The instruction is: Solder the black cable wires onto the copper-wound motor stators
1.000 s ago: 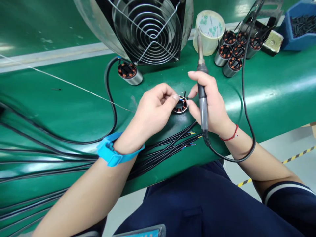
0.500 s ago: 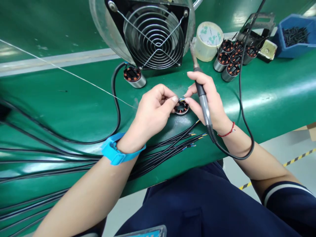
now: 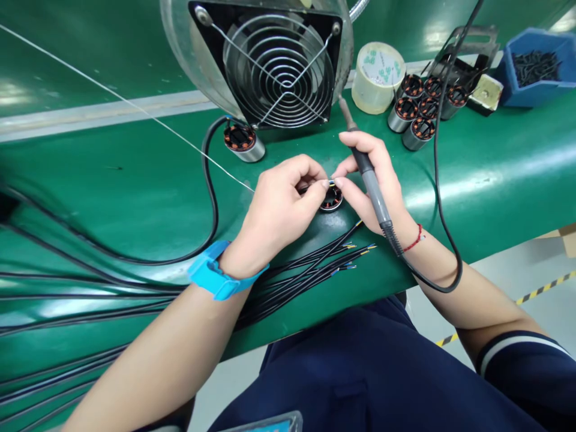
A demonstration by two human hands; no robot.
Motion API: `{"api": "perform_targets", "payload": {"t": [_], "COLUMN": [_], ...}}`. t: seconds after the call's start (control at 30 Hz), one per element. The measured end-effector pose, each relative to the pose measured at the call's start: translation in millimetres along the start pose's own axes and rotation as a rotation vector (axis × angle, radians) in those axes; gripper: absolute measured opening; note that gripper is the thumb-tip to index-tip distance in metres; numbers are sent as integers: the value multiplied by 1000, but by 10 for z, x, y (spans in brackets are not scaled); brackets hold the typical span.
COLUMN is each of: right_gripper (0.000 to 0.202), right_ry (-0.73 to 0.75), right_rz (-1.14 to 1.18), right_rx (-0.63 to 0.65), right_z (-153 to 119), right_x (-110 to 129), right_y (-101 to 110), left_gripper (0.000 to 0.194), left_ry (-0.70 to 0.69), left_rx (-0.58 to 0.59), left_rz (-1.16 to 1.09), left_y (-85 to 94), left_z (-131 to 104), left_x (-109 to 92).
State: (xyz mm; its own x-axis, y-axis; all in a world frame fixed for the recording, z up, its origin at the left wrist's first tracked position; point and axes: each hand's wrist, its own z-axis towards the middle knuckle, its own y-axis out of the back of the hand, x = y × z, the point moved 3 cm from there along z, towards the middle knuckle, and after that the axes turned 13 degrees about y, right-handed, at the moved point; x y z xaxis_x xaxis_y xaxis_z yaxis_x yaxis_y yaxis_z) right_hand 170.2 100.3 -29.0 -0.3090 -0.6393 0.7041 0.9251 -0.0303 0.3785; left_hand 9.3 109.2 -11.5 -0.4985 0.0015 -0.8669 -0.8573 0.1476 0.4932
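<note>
My left hand [image 3: 288, 198] is closed in a pinch on the end of a black cable, whose thin coloured wires [image 3: 332, 183] show between my two hands. My right hand [image 3: 378, 180] holds a soldering iron [image 3: 371, 183] between thumb and fingers, its tip pointing up and away. The thumb and forefinger of that hand also meet at the thin wires. Just below the fingertips a motor stator [image 3: 331, 201] with copper windings stands on the green bench, partly hidden by my left hand. A strand of solder wire [image 3: 225, 171] runs from the upper left to behind my left hand.
A fan [image 3: 283, 78] with a wire grille stands at the back. One wired stator [image 3: 245, 144] sits left of it; several more [image 3: 418, 132] stand right, beside a tape roll [image 3: 378, 81] and blue bin [image 3: 535, 72]. Black cables [image 3: 306, 276] lie along the front.
My hands have drawn slightly closer together at the wires. The soldering iron has shifted a little, its tip moving slightly left and down.
</note>
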Motion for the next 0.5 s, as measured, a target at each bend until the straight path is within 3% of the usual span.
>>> {"api": "perform_targets", "payload": {"t": [0.13, 0.3, 0.5], "right_gripper": [45, 44, 47], "right_ry": [-10, -67, -134], "right_rz": [72, 259, 300], "right_rx": [-105, -19, 45], "right_z": [-25, -26, -45], "right_x": [-90, -201, -219], "right_y": [13, -65, -105], "left_gripper": [7, 7, 4], "left_ry": [99, 215, 227], "left_rx": [-6, 43, 108], "left_rz": [-61, -124, -138], "left_y": [-31, -20, 7], "left_z": [72, 112, 59], "left_x": [49, 69, 3]}}
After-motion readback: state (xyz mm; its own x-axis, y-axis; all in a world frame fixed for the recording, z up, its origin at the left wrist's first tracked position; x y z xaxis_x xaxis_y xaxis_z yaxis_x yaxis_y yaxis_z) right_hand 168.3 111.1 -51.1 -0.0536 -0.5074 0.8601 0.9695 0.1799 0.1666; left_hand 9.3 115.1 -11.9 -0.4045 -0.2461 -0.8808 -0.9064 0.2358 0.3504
